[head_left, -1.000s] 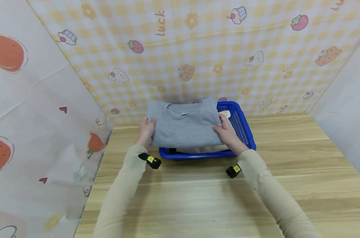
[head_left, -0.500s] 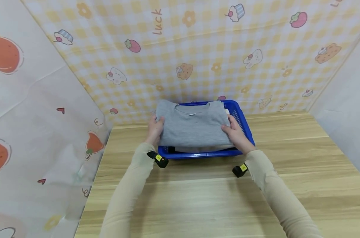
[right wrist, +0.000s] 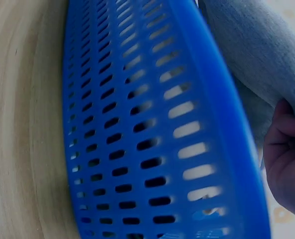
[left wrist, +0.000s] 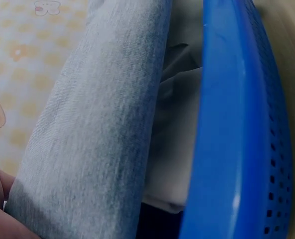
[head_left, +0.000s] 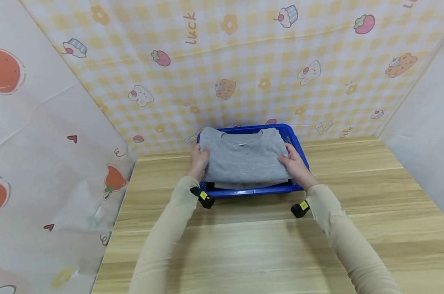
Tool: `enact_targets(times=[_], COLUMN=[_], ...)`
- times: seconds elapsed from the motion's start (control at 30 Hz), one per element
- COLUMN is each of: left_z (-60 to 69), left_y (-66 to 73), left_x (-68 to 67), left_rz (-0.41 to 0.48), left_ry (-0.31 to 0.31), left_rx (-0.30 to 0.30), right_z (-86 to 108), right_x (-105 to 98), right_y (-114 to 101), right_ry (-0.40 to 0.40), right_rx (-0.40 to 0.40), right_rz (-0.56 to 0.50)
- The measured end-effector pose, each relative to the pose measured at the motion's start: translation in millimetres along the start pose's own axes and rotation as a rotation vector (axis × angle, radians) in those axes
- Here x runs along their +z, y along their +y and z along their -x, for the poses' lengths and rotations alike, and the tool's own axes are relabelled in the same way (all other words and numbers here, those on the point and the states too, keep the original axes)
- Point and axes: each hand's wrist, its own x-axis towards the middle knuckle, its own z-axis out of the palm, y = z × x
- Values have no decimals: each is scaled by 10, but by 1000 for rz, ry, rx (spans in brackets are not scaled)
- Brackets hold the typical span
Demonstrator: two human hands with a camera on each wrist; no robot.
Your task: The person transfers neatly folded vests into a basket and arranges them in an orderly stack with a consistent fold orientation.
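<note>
A folded grey T-shirt [head_left: 245, 161], its collar toward the back wall, lies level over the blue plastic basket [head_left: 253, 192]. My left hand [head_left: 199, 161] grips its left edge, thumb on top; my right hand [head_left: 295, 165] pinches the right edge the same way. Beneath the shirt, a pale folded cloth [left wrist: 179, 134] shows inside the basket in the left wrist view. In the right wrist view, curled fingers hold the shirt [right wrist: 261, 50] just inside the basket's slotted wall [right wrist: 137, 124]. Whether the shirt rests on the cloth below I cannot tell.
The basket stands on a wood-grain table [head_left: 251, 245], close to a yellow checked back wall [head_left: 192, 81]. A white printed sheet [head_left: 60, 163] hangs at the left, and a plain pale wall [head_left: 424, 130] rises at the right.
Both hands have carried the grey T-shirt to the right and slightly toward me, so it now sits centred over the basket and lower. The basket has stayed in place.
</note>
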Motion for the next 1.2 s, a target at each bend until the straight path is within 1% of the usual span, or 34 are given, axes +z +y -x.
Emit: enact_targets(times=[0.3,0.77,0.97,1.2], left_z=[-10,-25,-27,-11], left_y=[-80,-120,-139,-142], left_x=[44,62,56,58], left_rz=[-31,-75,-107,-112], left_ry=[-24,-31,-40,-52], left_rx=[-18,-39,-67,-95], right_z=[-47,-99,-105,-105], right_x=[-33,-35,-21,-17], right_y=[104,174,171,198], right_ry=[-13,-18,-18,-8], right_rx=[40,82,87,105], right_rz=[43,86,88,105])
